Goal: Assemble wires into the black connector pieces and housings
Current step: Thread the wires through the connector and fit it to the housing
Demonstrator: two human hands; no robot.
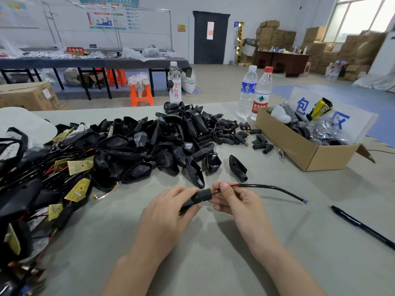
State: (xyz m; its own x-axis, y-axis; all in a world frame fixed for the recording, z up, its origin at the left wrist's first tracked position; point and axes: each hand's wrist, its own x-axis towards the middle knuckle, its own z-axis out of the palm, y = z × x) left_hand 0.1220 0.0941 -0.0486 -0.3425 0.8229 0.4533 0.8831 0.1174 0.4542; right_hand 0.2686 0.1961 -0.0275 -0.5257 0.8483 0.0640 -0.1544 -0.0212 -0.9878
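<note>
Head view: low at centre, just above the grey table [213, 253], the left hand [171, 208] curls its fingers round a black connector piece [202, 195]. Its long axis runs from 8 o'clock to 2 o'clock, and the brass threaded end [214, 191] points toward 3 o'clock. The right hand [237, 201] meets it there, thumb and forefinger pinched together on the wire [271, 188], apparently right where it enters the brass end. The wire runs out toward 3 o'clock, then droops to a blue tip at 4 o'clock, clear of the table. A pile of black housings [162, 142] lies at 11 o'clock from the hands, a cardboard box [299, 150] at 2 o'clock and a pen [363, 227] at 4 o'clock.
</note>
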